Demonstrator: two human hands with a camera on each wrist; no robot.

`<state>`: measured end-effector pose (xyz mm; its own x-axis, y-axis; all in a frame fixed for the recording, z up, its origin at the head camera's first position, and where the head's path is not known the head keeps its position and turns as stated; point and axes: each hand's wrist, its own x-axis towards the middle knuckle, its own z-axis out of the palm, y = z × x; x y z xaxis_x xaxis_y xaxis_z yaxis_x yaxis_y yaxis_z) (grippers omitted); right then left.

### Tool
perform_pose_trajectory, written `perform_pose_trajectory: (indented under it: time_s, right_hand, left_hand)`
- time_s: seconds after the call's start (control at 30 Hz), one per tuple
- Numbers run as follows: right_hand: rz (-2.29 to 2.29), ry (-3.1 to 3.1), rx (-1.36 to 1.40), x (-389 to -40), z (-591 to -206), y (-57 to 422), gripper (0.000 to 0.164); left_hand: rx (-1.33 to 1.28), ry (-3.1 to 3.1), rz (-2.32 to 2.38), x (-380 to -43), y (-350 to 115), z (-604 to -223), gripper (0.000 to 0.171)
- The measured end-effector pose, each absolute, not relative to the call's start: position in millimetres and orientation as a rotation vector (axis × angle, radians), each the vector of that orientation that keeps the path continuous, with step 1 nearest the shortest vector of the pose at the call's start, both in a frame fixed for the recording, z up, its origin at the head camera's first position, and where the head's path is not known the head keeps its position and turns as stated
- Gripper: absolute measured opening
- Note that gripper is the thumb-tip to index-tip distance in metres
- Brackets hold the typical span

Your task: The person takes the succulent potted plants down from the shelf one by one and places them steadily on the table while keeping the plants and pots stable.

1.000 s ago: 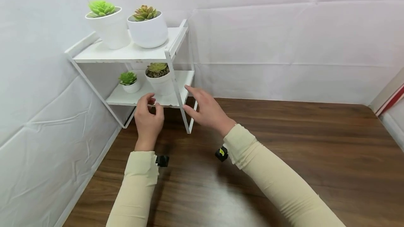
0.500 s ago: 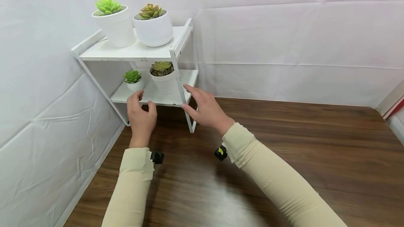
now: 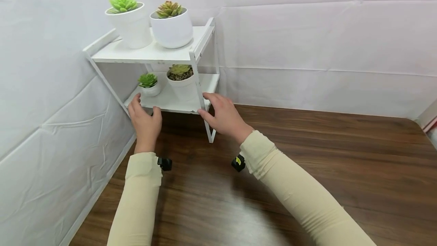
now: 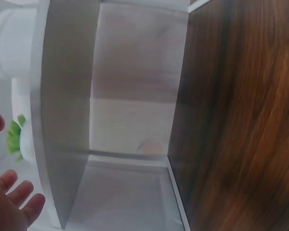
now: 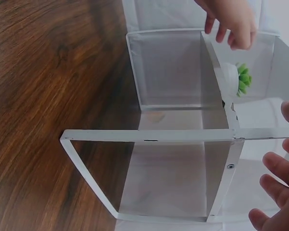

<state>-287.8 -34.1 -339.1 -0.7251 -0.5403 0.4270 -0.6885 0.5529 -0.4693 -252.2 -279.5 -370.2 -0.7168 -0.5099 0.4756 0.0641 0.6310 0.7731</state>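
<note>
A white two-tier rack (image 3: 112, 52) is set on the brown wooden table (image 3: 307, 170), near the white cloth (image 3: 300, 41). By the left front corner of its lower tier, the left hand (image 3: 146, 124) is held with fingers loosely bent and parted. The right hand (image 3: 225, 119) is likewise held ungripping, thumb and fingers spread beside the right front post (image 3: 199, 82); whether the post is touched cannot be told. A tapered pot (image 3: 132, 29) and a rounded pot (image 3: 172, 33) are borne above, a small pot (image 3: 151, 89) and a larger pot (image 3: 181, 87) below.
</note>
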Motion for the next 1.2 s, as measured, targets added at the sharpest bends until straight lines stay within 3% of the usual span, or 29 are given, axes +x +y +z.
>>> perform_pose_trajectory:
  time_s: [0.43, 0.8, 1.2]
  right_hand:
    - [0.954, -2.522, 1.045, -295, -340, -37, 0.045]
    - [0.96, -2.481, 1.058, -299, -336, -46, 0.024]
    - [0.934, -2.477, 1.081, -302, -338, -47, 0.015]
  left_hand:
    - [0.459, -1.989, -1.127, -262, -305, -370, 0.059]
    - [0.56, -1.835, -1.22, -267, -323, -365, 0.056]
    - [0.632, -1.898, -1.201, -273, -337, -364, 0.06]
